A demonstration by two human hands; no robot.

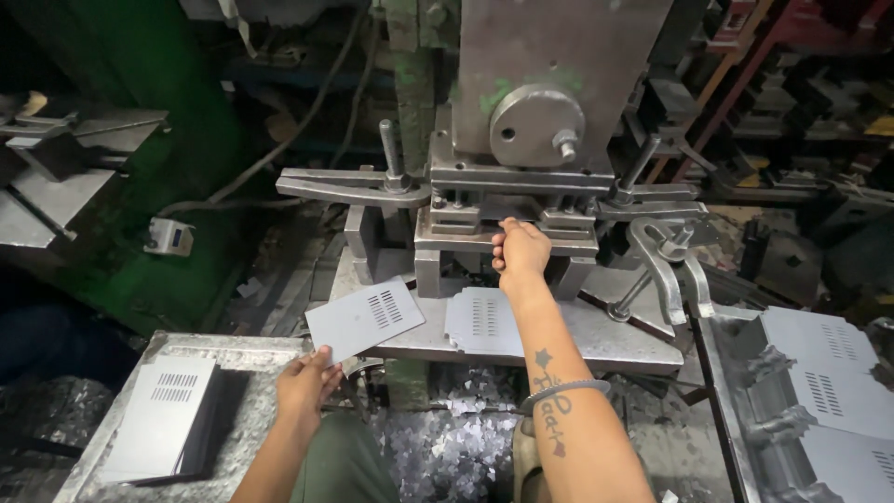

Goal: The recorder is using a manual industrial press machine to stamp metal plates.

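— Nearest the camera, what was seen?

— Two bare forearms were seen reaching forward over a lap in green trousers (349, 466), with a heap of small metal scraps (456, 438) spread on the floor below.

— And the largest thing in view?

— A grey metal press (549, 65) was set straight ahead, its round disc facing the camera. Clamp arms were laid across it on both sides, and a flat steel bed (615, 340) was spread under it.

— What was kept at the sides?

— A metal tray (233, 349) was placed at the lower left, and a stack of grey slotted plates (163, 414) was piled on it. A bin of finished plates (829, 382) was stood at the lower right.

— Where were the hands?

— The right hand (521, 253) was pushed into the gap of the press, fingers curled down onto the die block; whether anything was gripped there could not be told. A slotted plate (484, 321) was laid on the bed just beside that wrist. The left hand (305, 380) was closed on the near corner of a loose grey plate (365, 319), which was held tilted between the tray and the bed.

— Anything smaller?

— A metal bangle (563, 393) was worn on the right forearm.
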